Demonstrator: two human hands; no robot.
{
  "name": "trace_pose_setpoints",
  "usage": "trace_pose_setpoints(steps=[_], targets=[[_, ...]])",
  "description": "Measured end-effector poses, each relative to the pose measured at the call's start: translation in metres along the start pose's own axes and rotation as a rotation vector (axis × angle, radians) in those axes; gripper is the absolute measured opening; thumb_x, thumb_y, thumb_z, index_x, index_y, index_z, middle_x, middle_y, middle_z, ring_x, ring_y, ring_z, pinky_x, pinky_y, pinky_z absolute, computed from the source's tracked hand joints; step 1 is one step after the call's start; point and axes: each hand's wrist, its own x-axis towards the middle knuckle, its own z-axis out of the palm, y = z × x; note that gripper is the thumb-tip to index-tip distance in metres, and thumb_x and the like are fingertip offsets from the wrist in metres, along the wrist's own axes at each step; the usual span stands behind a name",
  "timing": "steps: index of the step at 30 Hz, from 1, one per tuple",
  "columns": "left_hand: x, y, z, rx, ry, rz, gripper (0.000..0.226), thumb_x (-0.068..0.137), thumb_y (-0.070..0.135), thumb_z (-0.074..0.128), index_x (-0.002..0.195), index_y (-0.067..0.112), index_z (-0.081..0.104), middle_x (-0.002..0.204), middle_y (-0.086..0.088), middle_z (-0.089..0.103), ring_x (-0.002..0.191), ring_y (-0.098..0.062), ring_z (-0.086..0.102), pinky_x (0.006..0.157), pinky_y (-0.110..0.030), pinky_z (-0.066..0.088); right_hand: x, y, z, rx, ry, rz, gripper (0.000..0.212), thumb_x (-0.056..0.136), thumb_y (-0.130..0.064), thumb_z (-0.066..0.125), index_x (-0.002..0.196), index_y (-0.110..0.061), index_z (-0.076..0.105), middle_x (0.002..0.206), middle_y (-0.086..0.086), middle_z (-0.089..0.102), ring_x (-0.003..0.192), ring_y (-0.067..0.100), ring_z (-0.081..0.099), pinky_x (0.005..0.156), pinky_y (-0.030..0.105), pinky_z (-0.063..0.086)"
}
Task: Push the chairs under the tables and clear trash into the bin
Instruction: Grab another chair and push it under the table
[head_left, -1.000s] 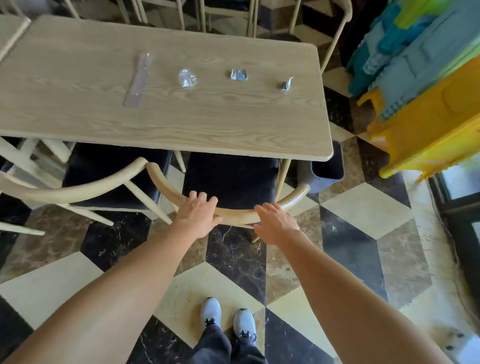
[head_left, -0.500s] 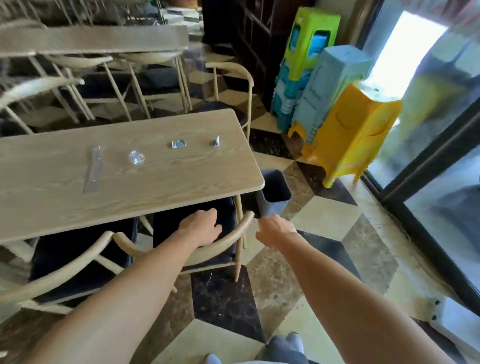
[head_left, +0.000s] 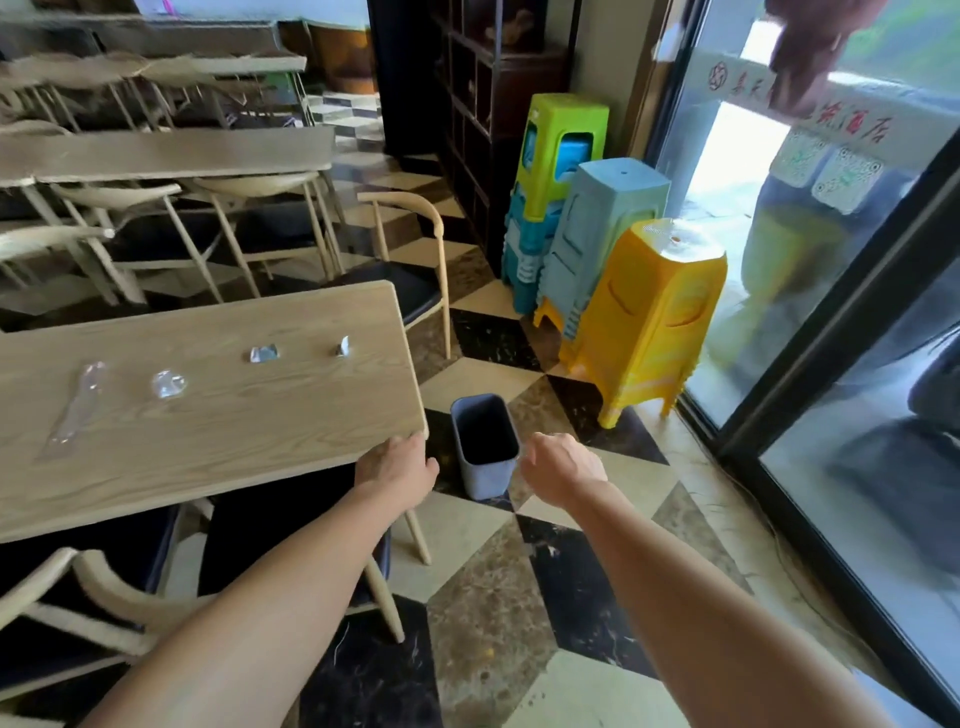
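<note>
On table (head_left: 208, 431): four wrappers (head_left: 264, 354).

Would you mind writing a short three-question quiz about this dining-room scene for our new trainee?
1. Multiple choice: where is the grey bin? A) on the table B) on the floor off the table's corner C) inside the yellow stools
2. True or false: the left hand is at the corner of the table.
3. Fill in: the number of trash pieces lying on the table is ____.

Key: 1 B. 2 True. 3 Four: the long clear wrapper, the crumpled clear plastic, the foil piece and the small foil scrap.
</note>
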Motion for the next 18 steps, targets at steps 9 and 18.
trace_pose_setpoints(steps=[9,18], targets=[[0.053,0.116,0.024,0.016,0.007,0.076,0.023,0.102,0.037,0.042,0.109,0.018,0.052,0.112,-0.01,0.064,0.1,-0.032,0.062,0.071,-0.038,0.045,0.056,0.101,-0.029,-0.063,-0.008,0.004,0.02,0.096,-0.026,0.046,0.103,-0.018,0.062,0.104,0.009,0.065,0.088,0.032,0.064,0.065,0.034,0.045],[0.177,0.166,0.017,-0.006,0.014,0.026,0.028,0.103,0.038,0.041,0.113,0.016,0.055,0.113,-0.01,0.064,0.099,-0.031,0.064,0.074,-0.038,0.05,0.185,0.126,-0.061,-0.154,-0.016,-0.074,0.013,0.094,-0.021,0.052,0.104,-0.017,0.06,0.098,0.005,0.063,0.081,0.028,0.062,0.06,0.033,0.045]])
